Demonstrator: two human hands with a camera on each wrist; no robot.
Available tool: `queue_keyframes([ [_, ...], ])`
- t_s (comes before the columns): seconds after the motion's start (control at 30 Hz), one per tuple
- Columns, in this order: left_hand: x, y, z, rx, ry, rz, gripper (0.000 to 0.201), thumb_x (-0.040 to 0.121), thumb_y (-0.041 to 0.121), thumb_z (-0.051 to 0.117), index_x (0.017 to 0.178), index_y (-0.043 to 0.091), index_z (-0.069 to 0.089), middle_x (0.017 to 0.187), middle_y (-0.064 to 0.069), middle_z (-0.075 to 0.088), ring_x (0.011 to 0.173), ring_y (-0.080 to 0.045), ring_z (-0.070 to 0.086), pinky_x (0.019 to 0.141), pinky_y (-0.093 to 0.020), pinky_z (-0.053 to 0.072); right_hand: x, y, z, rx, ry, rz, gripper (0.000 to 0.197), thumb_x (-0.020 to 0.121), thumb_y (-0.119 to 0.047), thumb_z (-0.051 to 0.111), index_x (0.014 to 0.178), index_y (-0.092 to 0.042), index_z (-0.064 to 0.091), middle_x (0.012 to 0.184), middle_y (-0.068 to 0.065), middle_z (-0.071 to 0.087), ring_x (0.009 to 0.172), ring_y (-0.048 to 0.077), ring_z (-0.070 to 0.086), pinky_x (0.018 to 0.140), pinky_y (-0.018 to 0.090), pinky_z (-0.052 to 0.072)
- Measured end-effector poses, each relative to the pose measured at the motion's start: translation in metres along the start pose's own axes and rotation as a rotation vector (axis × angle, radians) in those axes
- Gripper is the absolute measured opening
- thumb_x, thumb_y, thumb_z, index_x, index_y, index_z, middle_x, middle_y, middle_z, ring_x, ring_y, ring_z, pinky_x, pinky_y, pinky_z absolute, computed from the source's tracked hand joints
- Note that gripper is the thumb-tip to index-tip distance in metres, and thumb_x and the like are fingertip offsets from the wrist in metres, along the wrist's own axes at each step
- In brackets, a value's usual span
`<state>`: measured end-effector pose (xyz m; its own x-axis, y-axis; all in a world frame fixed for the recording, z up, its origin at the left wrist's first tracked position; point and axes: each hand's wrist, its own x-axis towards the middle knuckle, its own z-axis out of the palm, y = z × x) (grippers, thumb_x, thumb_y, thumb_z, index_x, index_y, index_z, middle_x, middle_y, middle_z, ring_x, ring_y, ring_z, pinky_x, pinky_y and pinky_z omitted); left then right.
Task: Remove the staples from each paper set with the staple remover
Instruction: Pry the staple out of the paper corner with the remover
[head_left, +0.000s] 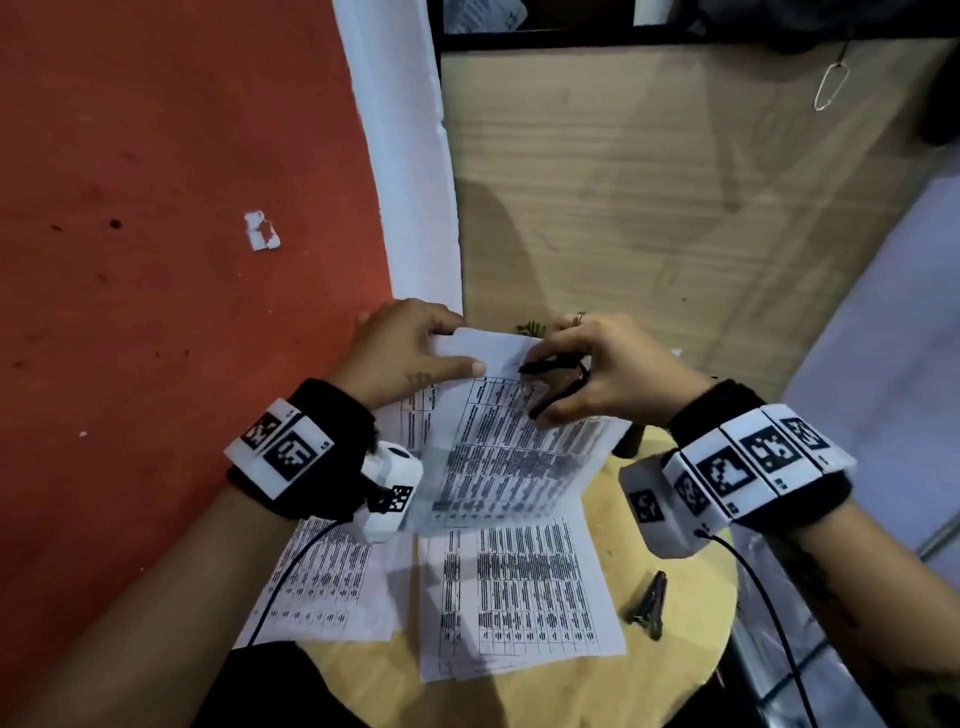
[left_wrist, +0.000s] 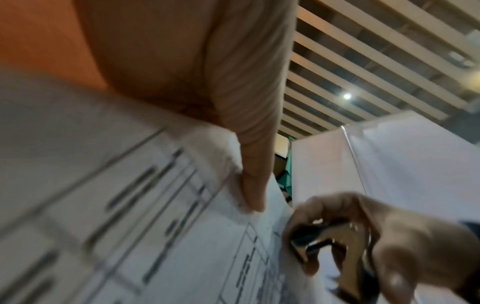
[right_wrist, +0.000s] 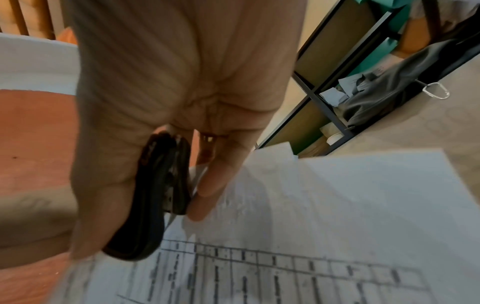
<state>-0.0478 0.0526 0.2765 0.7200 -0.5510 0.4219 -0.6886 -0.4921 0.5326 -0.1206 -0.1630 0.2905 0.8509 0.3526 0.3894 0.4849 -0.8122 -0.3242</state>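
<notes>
A stapled paper set (head_left: 511, 447) printed with tables is held up above the round wooden table (head_left: 675, 670). My left hand (head_left: 415, 348) pinches its top left corner, thumb on the front (left_wrist: 253, 191). My right hand (head_left: 587, 371) grips a black staple remover (head_left: 553, 382) with its claws at the sheet's top edge. The right wrist view shows the staple remover (right_wrist: 158, 197) squeezed between thumb and fingers, just over the paper set (right_wrist: 311, 236). In the left wrist view the metal jaws of the staple remover (left_wrist: 335, 248) sit at the paper's edge. The staple itself is hidden.
Two more printed sheets (head_left: 514, 597) lie flat on the table below my hands. A dark clip-like tool (head_left: 649, 605) lies at the table's right side. A red floor (head_left: 156, 208) is to the left, a wooden panel (head_left: 649, 182) behind.
</notes>
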Motion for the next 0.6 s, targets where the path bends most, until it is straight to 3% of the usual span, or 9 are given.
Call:
queue_keyframes([
  [0.07, 0.001, 0.011, 0.002, 0.324, 0.050, -0.012, 0.037, 0.060, 0.069, 0.070, 0.072, 0.034, 0.066, 0.075, 0.013, 0.063, 0.089, -0.014, 0.054, 0.090, -0.041, 0.034, -0.001, -0.005, 0.001, -0.014, 0.003, -0.010, 0.050, 0.050, -0.031, 0.090, 0.096, -0.017, 0.074, 0.077, -0.014, 0.052, 0.075, 0.010, 0.053, 0.067, 0.023, 0.039],
  [0.13, 0.003, 0.023, 0.006, 0.380, 0.059, -0.013, 0.040, 0.061, 0.065, 0.071, 0.082, 0.031, 0.071, 0.075, 0.008, 0.065, 0.090, -0.016, 0.056, 0.092, -0.040, 0.033, -0.001, -0.008, 0.002, 0.018, 0.006, -0.021, 0.048, 0.050, -0.029, 0.090, 0.093, -0.017, 0.074, 0.075, -0.019, 0.050, 0.070, 0.001, 0.051, 0.064, 0.013, 0.036],
  [0.2, 0.005, 0.025, 0.007, 0.249, 0.037, -0.017, 0.037, 0.059, 0.060, 0.067, 0.077, 0.028, 0.073, 0.067, 0.004, 0.064, 0.081, -0.023, 0.062, 0.084, -0.039, 0.042, -0.001, -0.008, 0.002, 0.072, 0.014, -0.013, 0.047, 0.049, -0.030, 0.091, 0.091, -0.018, 0.074, 0.073, -0.019, 0.051, 0.071, -0.005, 0.051, 0.063, 0.010, 0.035],
  [0.23, 0.006, 0.023, 0.007, 0.151, 0.019, -0.016, 0.031, 0.059, 0.056, 0.067, 0.069, 0.028, 0.071, 0.062, 0.004, 0.061, 0.073, -0.023, 0.063, 0.073, -0.036, 0.045, -0.002, -0.008, 0.001, 0.101, 0.021, -0.005, 0.048, 0.048, -0.034, 0.090, 0.090, -0.020, 0.074, 0.072, -0.018, 0.052, 0.072, -0.004, 0.051, 0.065, 0.014, 0.037],
  [0.3, 0.006, 0.020, 0.007, -0.014, 0.009, -0.007, 0.024, 0.059, 0.050, 0.071, 0.056, 0.028, 0.063, 0.053, 0.005, 0.056, 0.054, -0.012, 0.055, 0.055, -0.028, 0.037, -0.005, -0.007, 0.000, 0.153, 0.037, 0.009, 0.047, 0.046, -0.040, 0.085, 0.089, -0.025, 0.073, 0.074, -0.013, 0.055, 0.075, 0.003, 0.055, 0.068, 0.024, 0.043],
  [0.5, 0.002, 0.025, 0.013, -0.244, 0.010, -0.039, 0.018, 0.064, 0.035, 0.075, 0.062, 0.018, 0.068, 0.060, -0.004, 0.057, 0.055, -0.012, 0.048, 0.056, -0.028, 0.032, -0.011, -0.008, -0.002, 0.268, 0.061, 0.010, 0.046, 0.048, -0.037, 0.085, 0.090, -0.026, 0.073, 0.082, -0.006, 0.062, 0.081, 0.009, 0.060, 0.078, 0.032, 0.048],
  [0.6, 0.003, 0.023, 0.011, -0.295, -0.018, -0.055, 0.032, 0.063, 0.037, 0.075, 0.071, 0.007, 0.070, 0.065, -0.008, 0.059, 0.059, -0.014, 0.050, 0.059, -0.029, 0.033, -0.014, -0.007, -0.002, 0.276, 0.129, 0.011, 0.048, 0.048, -0.037, 0.084, 0.093, -0.024, 0.073, 0.090, -0.001, 0.062, 0.085, 0.010, 0.059, 0.082, 0.029, 0.048],
])
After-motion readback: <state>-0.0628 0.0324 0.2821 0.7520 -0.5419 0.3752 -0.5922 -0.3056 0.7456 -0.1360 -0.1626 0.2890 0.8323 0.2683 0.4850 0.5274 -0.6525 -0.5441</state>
